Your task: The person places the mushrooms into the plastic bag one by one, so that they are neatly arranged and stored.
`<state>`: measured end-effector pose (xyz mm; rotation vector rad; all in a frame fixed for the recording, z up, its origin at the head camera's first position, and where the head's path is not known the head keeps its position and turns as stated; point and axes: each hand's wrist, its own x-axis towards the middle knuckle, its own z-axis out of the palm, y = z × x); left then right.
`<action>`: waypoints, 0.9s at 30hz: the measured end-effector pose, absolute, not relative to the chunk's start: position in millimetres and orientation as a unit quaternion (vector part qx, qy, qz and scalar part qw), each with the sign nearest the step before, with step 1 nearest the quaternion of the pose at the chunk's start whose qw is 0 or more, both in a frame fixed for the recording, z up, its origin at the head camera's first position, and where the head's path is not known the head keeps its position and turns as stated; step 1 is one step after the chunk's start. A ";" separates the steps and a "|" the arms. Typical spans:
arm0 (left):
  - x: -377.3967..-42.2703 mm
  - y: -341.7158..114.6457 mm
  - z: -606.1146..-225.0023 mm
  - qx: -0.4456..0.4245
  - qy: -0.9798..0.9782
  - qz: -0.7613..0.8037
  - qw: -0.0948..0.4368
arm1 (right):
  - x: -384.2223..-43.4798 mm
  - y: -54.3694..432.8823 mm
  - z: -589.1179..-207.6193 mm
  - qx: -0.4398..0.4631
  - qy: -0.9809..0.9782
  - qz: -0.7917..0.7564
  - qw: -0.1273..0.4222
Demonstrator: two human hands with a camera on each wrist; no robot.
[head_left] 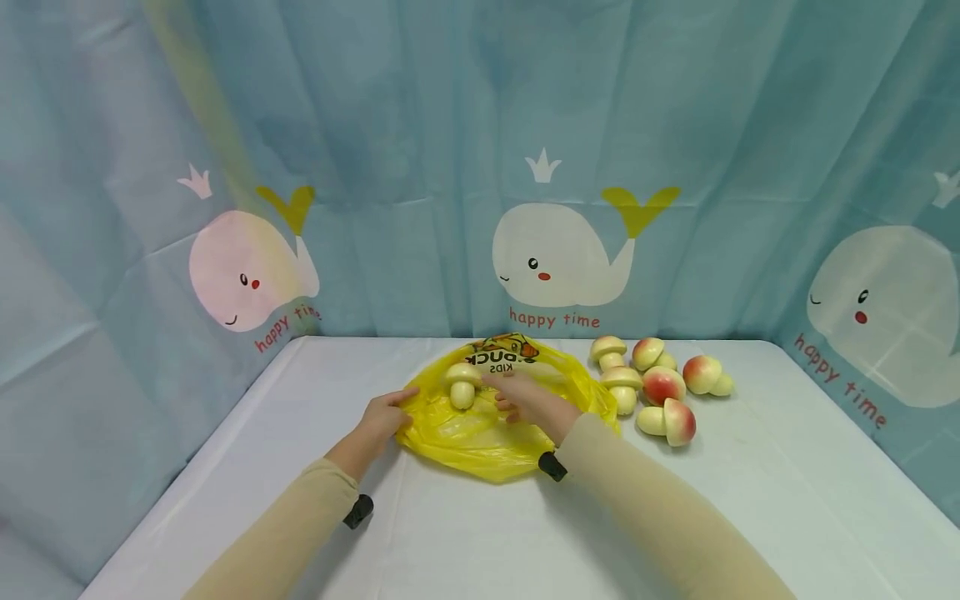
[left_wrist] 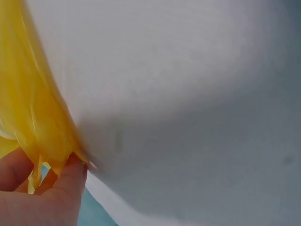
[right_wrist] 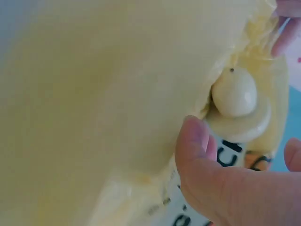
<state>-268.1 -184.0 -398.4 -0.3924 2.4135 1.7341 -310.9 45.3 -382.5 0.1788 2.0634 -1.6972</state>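
Observation:
A yellow plastic bag (head_left: pixel 480 467) with a printed duck and black letters lies spread on the table. On it stands a pale toy mushroom (head_left: pixel 462 387), which also appears in the right wrist view (right_wrist: pixel 237 94). My left hand (head_left: pixel 382 417) pinches the bag's left edge; the left wrist view shows its fingers around the bunched yellow film (left_wrist: pixel 42 108). Just right of the mushroom is my right hand (head_left: pixel 528 400), reaching over the bag with thumb and fingers apart and holding nothing. Yellow film fills much of the right wrist view.
To the right of the bag lie several more toy mushrooms, among them a pale one (head_left: pixel 621 387) beside the bag's edge and a red-capped one (head_left: pixel 679 422). The white table (head_left: pixel 780 483) ends at a blue curtain (head_left: pixel 420 250) printed with whales.

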 end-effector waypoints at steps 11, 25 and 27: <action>-272.0 -184.0 -401.7 -0.142 0.796 0.584 0.069 | -293.1 81.8 -356.4 0.041 0.780 -0.596 0.188; -269.4 -188.8 -400.8 -0.140 0.793 0.588 0.081 | -271.6 125.9 -341.4 0.032 0.812 -0.566 0.140; -269.3 -189.3 -400.8 -0.139 0.792 0.589 0.082 | -268.7 132.2 -338.7 0.029 0.817 -0.559 0.136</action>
